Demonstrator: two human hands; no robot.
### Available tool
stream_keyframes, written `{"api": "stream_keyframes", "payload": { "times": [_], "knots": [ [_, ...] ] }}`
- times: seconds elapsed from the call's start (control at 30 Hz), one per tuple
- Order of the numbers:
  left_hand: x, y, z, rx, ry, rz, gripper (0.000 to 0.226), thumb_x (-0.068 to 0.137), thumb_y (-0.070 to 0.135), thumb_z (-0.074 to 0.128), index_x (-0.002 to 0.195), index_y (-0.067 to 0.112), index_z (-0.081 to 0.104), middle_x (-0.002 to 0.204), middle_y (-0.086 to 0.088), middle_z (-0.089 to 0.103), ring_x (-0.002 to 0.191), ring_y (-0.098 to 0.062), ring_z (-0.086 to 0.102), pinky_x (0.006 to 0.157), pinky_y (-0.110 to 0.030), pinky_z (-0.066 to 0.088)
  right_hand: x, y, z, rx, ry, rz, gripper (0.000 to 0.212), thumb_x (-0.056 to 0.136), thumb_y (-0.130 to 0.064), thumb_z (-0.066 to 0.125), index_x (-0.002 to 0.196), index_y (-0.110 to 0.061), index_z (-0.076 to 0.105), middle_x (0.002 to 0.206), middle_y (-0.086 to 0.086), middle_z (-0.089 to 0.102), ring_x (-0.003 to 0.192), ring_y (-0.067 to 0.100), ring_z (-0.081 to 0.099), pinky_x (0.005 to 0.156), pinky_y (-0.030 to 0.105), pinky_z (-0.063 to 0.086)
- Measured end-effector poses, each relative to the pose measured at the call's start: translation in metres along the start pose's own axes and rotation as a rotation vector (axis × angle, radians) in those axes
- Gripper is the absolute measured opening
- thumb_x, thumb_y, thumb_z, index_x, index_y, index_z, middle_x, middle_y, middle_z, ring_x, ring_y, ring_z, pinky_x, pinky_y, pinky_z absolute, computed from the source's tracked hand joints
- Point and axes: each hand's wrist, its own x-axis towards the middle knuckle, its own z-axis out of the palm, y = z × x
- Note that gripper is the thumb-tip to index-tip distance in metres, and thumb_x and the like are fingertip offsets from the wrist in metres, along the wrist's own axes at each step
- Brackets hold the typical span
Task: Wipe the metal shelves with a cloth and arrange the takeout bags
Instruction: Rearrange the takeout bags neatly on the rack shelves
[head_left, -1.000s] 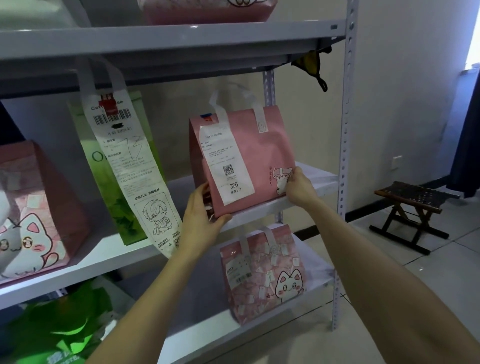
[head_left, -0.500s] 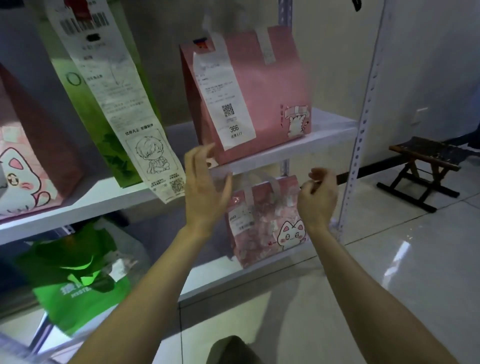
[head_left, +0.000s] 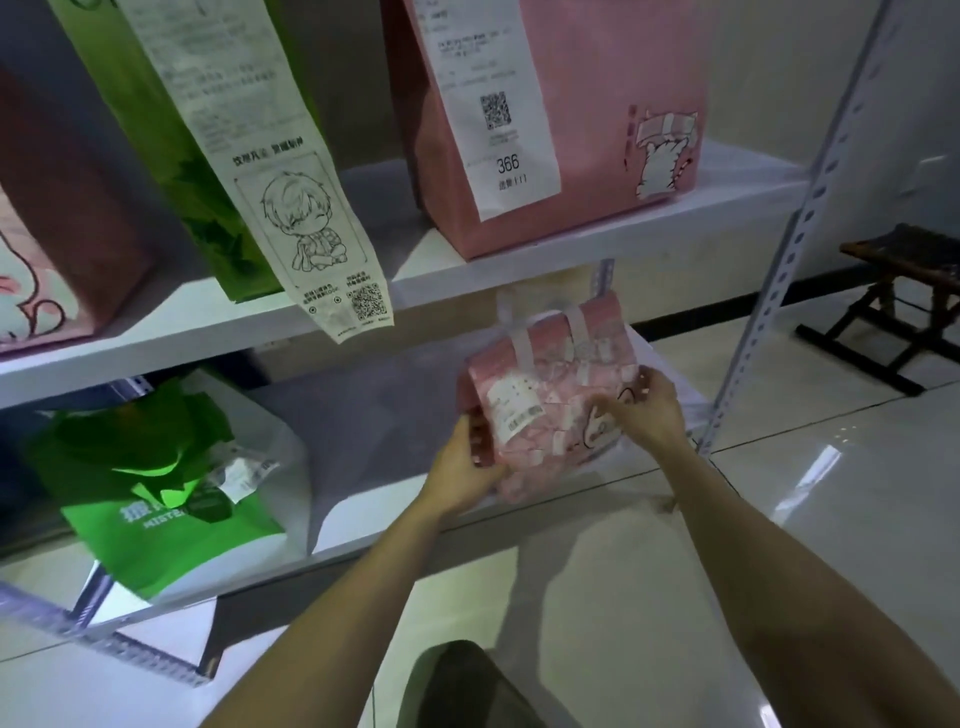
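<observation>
A small pink patterned takeout bag (head_left: 556, 395) with a cat print stands on the lower metal shelf (head_left: 395, 415). My left hand (head_left: 462, 467) grips its left side, thumb on the front. My right hand (head_left: 644, 410) holds its right front face with curled fingers. On the shelf above (head_left: 727, 197) stands a large pink bag (head_left: 582, 119) with a receipt marked 366. Left of it is a tall green bag (head_left: 208, 197) with a long receipt (head_left: 291, 208) hanging over the shelf edge. No cloth is in view.
A pink cat bag (head_left: 57, 249) sits at the far left of the upper shelf. A green bag (head_left: 156, 493) lies on the lower shelf's left. The perforated upright post (head_left: 789, 249) bounds the right side. A dark wooden stool (head_left: 904, 306) stands on the tiled floor beyond.
Both hands let go of the large pink bag on the upper shelf, dropped down, and took hold of the small pink cat bag on the lower shelf. The view tilted downward.
</observation>
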Motion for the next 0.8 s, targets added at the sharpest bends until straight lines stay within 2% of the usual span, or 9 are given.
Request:
{"api": "stream_keyframes", "payload": {
  "times": [0.1,0.2,0.27,0.33,0.47,0.53,0.57,0.67,0.8],
  "knots": [
    [-0.005,-0.011,-0.008,-0.016,0.180,-0.041,0.047,0.093,0.027,0.082,0.133,0.027,0.057,0.117,0.016,0.070,0.100,-0.006,0.068,0.078,-0.019,0.052,-0.018,-0.004,0.010,-0.044,-0.071,-0.094,0.048,0.086,-0.044,0.082,0.123,-0.023,0.061,0.109,-0.005,0.072,0.093,0.018,0.071,0.081,0.040,0.061],
    [-0.021,-0.029,-0.035,0.020,0.451,-0.063,0.016,0.098,0.030,0.073,0.113,0.026,0.072,0.092,0.007,0.077,0.082,-0.019,0.073,0.068,-0.032,0.054,-0.037,0.000,0.032,0.002,-0.103,-0.204,0.012,0.097,-0.039,0.069,0.101,-0.028,0.068,0.095,-0.004,0.073,0.088,0.015,0.070,0.079,0.041,0.061],
    [-0.038,-0.038,-0.059,-0.004,0.513,-0.072,0.019,0.094,0.036,0.075,0.109,0.026,0.077,0.088,0.008,0.079,0.084,-0.023,0.075,0.070,-0.036,0.057,-0.050,0.000,0.049,0.041,-0.076,-0.267,0.012,0.102,-0.034,0.063,0.094,-0.027,0.070,0.092,-0.006,0.074,0.089,0.014,0.070,0.083,0.042,0.059],
    [-0.057,-0.039,-0.078,0.016,0.484,-0.063,0.030,0.087,0.043,0.075,0.111,0.026,0.080,0.094,0.013,0.080,0.091,-0.022,0.077,0.076,-0.041,0.062,-0.066,-0.009,0.062,0.065,-0.032,-0.287,0.016,0.105,-0.028,0.059,0.093,-0.023,0.068,0.091,-0.006,0.071,0.088,0.017,0.067,0.082,0.040,0.057],
    [-0.089,-0.038,-0.105,-0.042,0.439,-0.049,0.027,0.092,0.027,0.085,0.118,0.023,0.082,0.107,0.014,0.082,0.100,-0.013,0.078,0.085,-0.039,0.064,-0.095,-0.039,0.077,0.183,0.008,-0.295,0.030,0.103,-0.028,0.051,0.073,-0.025,0.054,0.070,-0.006,0.056,0.067,0.017,0.052,0.064,0.040,0.044],
    [-0.107,-0.036,-0.119,-0.133,0.389,-0.037,0.028,0.090,0.026,0.088,0.117,0.023,0.082,0.109,0.010,0.083,0.101,-0.010,0.079,0.082,-0.031,0.063,-0.101,-0.056,0.078,0.309,-0.135,-0.203,0.037,0.103,-0.019,0.053,0.067,-0.027,0.057,0.063,-0.010,0.055,0.060,0.011,0.051,0.058,0.031,0.040],
    [-0.117,-0.034,-0.129,-0.155,0.377,-0.037,0.026,0.089,0.024,0.088,0.114,0.023,0.081,0.107,0.009,0.083,0.098,-0.008,0.079,0.078,-0.026,0.061,-0.102,-0.064,0.077,0.351,-0.241,-0.131,0.035,0.103,-0.014,0.055,0.071,-0.026,0.064,0.066,-0.009,0.061,0.060,0.009,0.057,0.058,0.028,0.044],
    [-0.150,-0.037,-0.161,-0.178,0.327,-0.082,0.025,0.091,0.012,0.085,0.114,0.022,0.080,0.103,0.008,0.084,0.082,-0.001,0.076,0.068,-0.017,0.054,-0.109,-0.074,0.084,0.450,-0.521,0.060,0.019,0.099,-0.010,0.060,0.089,-0.006,0.076,0.082,0.005,0.077,0.075,0.019,0.069,0.069,0.030,0.054],
    [-0.190,-0.047,-0.207,-0.190,0.244,-0.166,0.033,0.096,-0.001,0.075,0.121,0.021,0.078,0.110,0.007,0.083,0.078,0.001,0.071,0.063,-0.015,0.050,-0.130,-0.075,0.130,0.388,-0.554,0.098,0.026,0.104,-0.016,0.053,0.086,-0.003,0.067,0.071,0.005,0.068,0.070,0.021,0.062,0.068,0.033,0.053]
  ]
}}
